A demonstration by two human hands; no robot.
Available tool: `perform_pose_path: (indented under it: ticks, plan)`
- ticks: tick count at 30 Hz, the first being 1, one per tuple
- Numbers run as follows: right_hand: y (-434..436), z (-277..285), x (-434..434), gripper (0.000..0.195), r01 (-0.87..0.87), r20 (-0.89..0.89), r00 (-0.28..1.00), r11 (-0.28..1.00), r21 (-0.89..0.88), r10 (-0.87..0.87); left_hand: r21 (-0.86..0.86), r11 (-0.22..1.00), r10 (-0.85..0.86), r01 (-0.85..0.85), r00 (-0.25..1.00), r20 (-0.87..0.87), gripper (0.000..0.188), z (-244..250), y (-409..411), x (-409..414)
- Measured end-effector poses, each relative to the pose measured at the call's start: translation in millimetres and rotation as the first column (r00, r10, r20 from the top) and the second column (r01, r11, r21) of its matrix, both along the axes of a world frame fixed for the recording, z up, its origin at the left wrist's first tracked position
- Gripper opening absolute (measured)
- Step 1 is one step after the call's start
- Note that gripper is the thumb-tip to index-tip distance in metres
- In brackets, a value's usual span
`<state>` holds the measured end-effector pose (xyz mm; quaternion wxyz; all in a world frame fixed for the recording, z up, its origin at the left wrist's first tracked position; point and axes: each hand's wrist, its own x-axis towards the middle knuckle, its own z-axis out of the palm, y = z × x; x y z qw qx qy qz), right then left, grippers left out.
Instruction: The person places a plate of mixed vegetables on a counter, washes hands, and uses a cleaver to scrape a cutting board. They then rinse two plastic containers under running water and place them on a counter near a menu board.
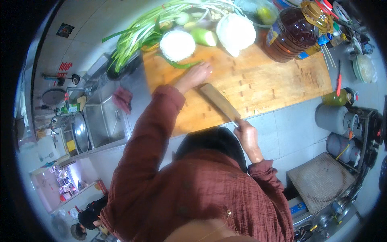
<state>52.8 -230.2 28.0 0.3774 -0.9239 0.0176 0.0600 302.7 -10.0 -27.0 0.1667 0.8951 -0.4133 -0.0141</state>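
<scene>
My right hand (247, 136) grips the handle of a cleaver (220, 101). Its broad blade points up and left across a wooden cutting board (257, 81). Over the board, just beyond the blade's tip, is my left hand (198, 73), with its fingers bent. A long green pepper (181, 64) lies right by those fingers; whether they hold it, I cannot tell. Behind it sit a round white vegetable (177, 45), a green vegetable with a pale cut end (204, 37) and a larger white vegetable (235, 32), both white ones washed out by glare.
Scallions (136, 42) spread along the board's far left. A large jug of dark liquid (290, 34) stands at the far right. Left of the board are a red cloth (122, 99) and a steel sink (104, 121). Gas cylinders (331, 119) stand right. Another person (92, 213) appears lower left.
</scene>
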Motion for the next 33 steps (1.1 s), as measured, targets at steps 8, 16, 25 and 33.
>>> perform_pose_path:
  ticks: [8,16,25,33]
  plan:
    - [-113.8,-8.5,30.2,0.032,0.596,0.108,0.803,0.788,-0.153,-0.586,-0.110,0.994,-0.005,0.013,0.997,0.077,0.029,-0.8,0.9,18.3]
    - [-12.4,-28.0,13.7,0.036,0.277,0.090,0.959,0.957,-0.087,-0.270,-0.154,0.985,0.055,-0.077,0.988,-0.147,0.024,-46.6,1.1,10.5]
    - [32.3,13.6,16.1,0.043,0.070,-0.140,0.989,0.992,0.107,-0.054,-0.153,0.988,0.002,-0.010,0.999,-0.051,0.015,-26.3,14.5,25.1]
    - [-41.1,-17.3,89.5,0.032,0.410,0.099,0.912,0.889,-0.205,-0.397,-0.198,0.971,0.072,-0.137,0.950,-0.303,0.013,-24.1,17.6,34.9]
